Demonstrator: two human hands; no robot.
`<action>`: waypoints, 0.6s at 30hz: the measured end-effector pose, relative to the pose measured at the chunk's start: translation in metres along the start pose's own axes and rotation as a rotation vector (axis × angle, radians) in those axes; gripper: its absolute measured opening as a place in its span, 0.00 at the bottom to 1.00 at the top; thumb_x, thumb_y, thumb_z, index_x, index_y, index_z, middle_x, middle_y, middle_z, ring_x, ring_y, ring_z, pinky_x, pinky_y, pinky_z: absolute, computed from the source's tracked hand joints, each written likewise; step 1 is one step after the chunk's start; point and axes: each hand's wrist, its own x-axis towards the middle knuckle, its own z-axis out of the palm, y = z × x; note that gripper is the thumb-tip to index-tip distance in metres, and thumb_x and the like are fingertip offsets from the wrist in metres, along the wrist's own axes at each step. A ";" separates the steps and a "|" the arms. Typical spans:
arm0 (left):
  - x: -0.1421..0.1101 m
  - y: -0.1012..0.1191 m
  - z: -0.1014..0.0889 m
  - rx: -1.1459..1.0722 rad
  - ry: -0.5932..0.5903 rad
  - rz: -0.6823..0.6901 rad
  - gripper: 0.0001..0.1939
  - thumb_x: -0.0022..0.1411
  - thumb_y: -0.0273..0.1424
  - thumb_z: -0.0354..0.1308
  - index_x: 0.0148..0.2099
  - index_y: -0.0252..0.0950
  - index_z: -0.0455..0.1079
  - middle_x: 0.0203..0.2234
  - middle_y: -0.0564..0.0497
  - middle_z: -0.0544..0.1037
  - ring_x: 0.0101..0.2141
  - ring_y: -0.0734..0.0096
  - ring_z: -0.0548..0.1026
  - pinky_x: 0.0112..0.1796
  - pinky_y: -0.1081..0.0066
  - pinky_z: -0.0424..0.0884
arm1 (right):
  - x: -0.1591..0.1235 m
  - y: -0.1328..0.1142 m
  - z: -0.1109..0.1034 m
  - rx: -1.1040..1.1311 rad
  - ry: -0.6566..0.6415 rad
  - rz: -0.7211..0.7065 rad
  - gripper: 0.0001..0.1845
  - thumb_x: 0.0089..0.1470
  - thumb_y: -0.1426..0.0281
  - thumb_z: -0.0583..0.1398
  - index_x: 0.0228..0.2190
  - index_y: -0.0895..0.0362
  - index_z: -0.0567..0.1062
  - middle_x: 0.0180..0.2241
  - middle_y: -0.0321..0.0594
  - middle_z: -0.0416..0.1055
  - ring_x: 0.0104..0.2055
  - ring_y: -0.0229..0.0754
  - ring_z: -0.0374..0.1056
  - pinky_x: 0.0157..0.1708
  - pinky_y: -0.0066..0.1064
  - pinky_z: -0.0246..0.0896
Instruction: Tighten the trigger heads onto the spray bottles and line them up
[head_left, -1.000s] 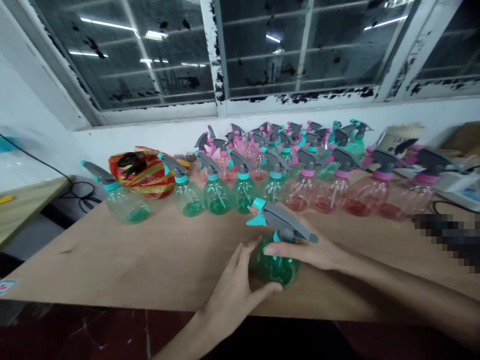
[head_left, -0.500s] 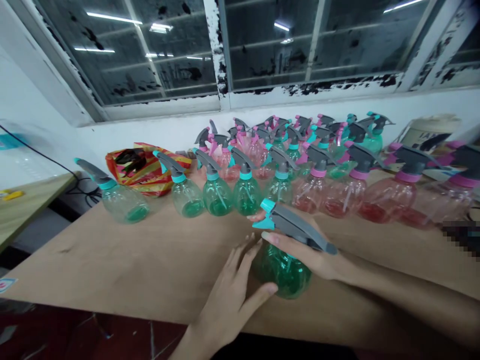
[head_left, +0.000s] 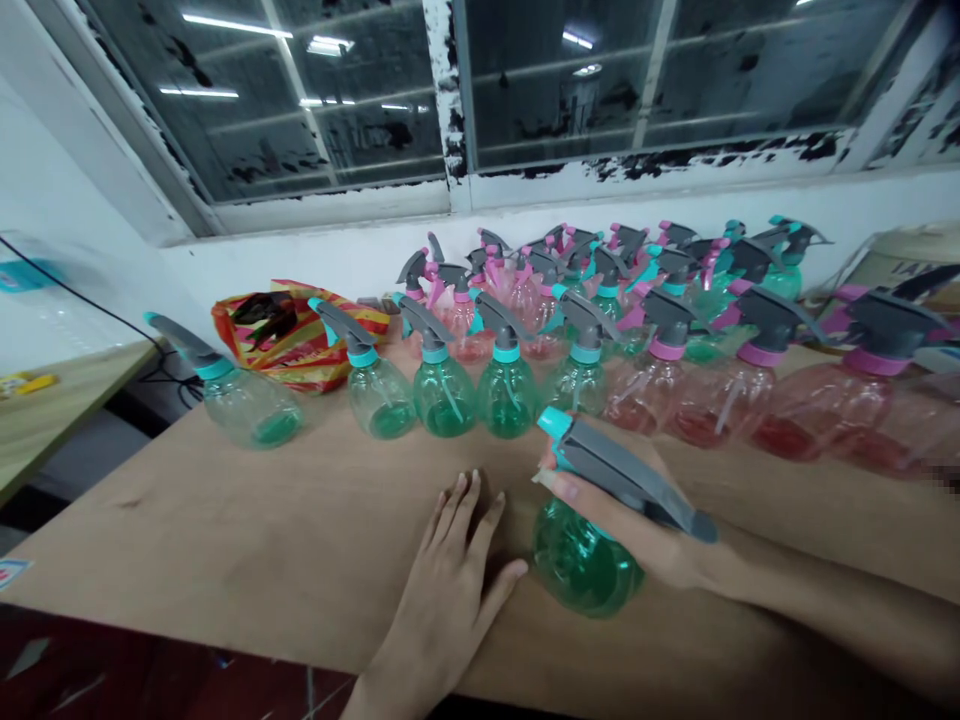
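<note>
A green spray bottle with a grey and turquoise spray head stands near the table's front edge. My right hand is wrapped round its neck and trigger, thumb in front; part of its fingers is hidden behind the spray head. To the left of the bottle, my left hand lies on the table with fingers spread, apart from the bottle and holding nothing. Behind both hands runs a row of spray bottles, among them a green one with a turquoise collar and a pink one with a pink collar.
Several more pink and green spray bottles crowd the back by the wall. A red and yellow striped bag sits back left, and a lone pale green spray bottle stands left of the row. A cream container is back right.
My left hand has come off the green spray bottle onto the table. My right hand has shifted from the bottle's neck up round the trigger. The view has swung slightly left.
</note>
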 end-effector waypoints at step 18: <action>0.000 -0.001 0.000 -0.036 -0.013 0.005 0.32 0.68 0.41 0.50 0.69 0.38 0.48 0.66 0.38 0.54 0.64 0.48 0.55 0.56 0.45 0.64 | -0.003 0.006 0.001 0.052 -0.047 0.060 0.16 0.57 0.67 0.59 0.47 0.52 0.74 0.34 0.38 0.76 0.40 0.45 0.74 0.39 0.36 0.72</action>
